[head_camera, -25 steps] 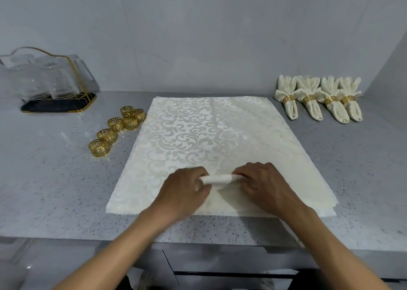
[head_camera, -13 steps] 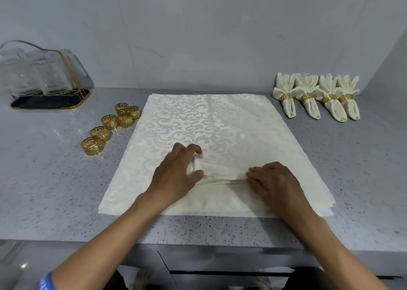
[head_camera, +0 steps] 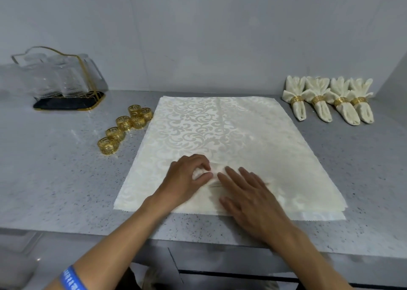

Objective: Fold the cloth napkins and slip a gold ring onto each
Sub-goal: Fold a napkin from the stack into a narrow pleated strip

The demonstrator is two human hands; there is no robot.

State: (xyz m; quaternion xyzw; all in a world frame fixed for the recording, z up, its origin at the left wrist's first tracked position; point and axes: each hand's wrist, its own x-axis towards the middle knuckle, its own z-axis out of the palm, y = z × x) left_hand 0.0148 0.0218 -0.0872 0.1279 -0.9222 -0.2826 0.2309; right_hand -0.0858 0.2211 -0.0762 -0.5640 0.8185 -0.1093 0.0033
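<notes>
The left hand (head_camera: 187, 179) lies curled on a stack of cream damask cloth napkins (head_camera: 220, 135) spread flat on the grey speckled stone counter (head_camera: 55, 179). Its fingers (head_camera: 201, 160) and thumb pinch a small gathered bunch of the top napkin's cloth. Just beside that pinch, the right hand (head_camera: 248, 197) rests flat on the same napkin with fingers (head_camera: 231, 173) straight and spread, grasping nothing; thin pleat lines show in the cloth between the two hands.

Beyond the left fingers and off to their outer side, six openwork gold metal napkin rings (head_camera: 124, 128) sit in a loose line on the counter, just off the stack's edge. Farther past them stands a clear ribbed glass holder with a gold rim and black base (head_camera: 61, 84) against the wall. Well beyond the right fingers, four finished cream napkins, each cinched in a gold ring (head_camera: 328, 100), lie side by side, touching. Nothing lies between the hands and the rings. A blue wristband (head_camera: 71, 278) circles the left forearm.
</notes>
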